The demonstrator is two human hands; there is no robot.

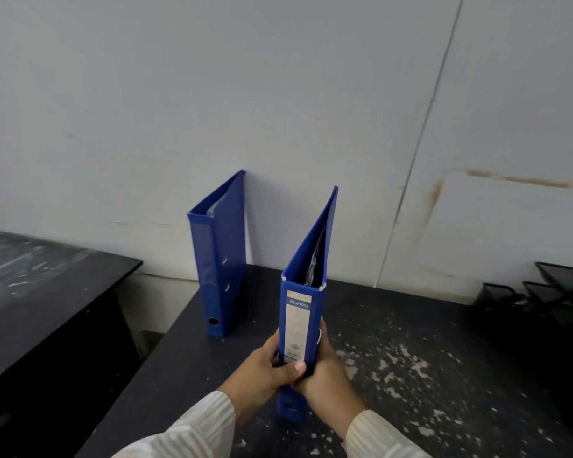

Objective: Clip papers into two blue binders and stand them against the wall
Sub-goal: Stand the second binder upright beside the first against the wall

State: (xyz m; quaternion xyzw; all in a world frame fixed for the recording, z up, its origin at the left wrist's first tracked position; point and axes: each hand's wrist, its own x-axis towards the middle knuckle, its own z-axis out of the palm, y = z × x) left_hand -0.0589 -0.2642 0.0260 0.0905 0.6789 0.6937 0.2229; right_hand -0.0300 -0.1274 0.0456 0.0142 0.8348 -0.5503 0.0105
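One blue binder (219, 259) stands upright on the dark table (411, 358), its far edge against the white wall (278, 94), spine toward me. A second blue binder (306, 292) with a white spine label is upright in front of me, nearer than the first and to its right, with papers visible inside its top. My left hand (262, 371) grips its lower spine from the left, thumb across the front. From the right, my right hand (328, 378) wraps the same part. Whether its bottom edge touches the table I cannot tell.
A second dark table (40, 292) sits to the left, with a gap between the two. Black mesh trays (549, 292) stand at the far right against the wall. The tabletop on the right is flecked with white marks.
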